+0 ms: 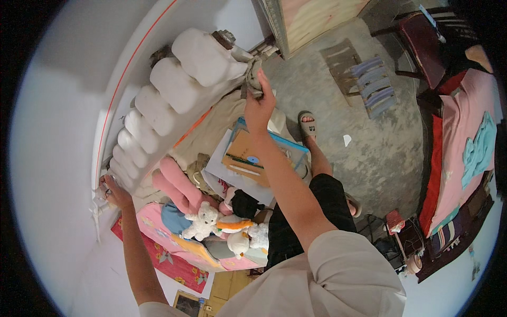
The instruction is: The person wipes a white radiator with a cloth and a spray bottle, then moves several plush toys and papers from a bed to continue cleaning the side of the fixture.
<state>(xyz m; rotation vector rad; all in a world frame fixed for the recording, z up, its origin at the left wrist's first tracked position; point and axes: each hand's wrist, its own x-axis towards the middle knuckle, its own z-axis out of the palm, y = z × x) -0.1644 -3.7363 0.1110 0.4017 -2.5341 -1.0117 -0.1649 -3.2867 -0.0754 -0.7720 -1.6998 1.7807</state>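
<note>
A grey-brown cloth (252, 77) is bunched up in my right hand (260, 109). It presses against the far end of a white column radiator (164, 115), close to the pipe joint there. My left hand (115, 193) reaches to the radiator's other end, beside the wall. Its fingers curl near a pale pipe fitting (99, 194), and their exact grip is too small to make out. Dark cloth-like lumps, including a dark bundle (224, 38), sit behind and on top of the radiator.
Below the radiator, a bed carries a blue-edged zip folder (291, 146), a brown notebook (241, 152), a white teddy bear (204, 220) and pink plush legs (174, 186). On the concrete floor (336, 166) stands a small woven stool (372, 87). A pink-covered surface (455, 158) lies at right.
</note>
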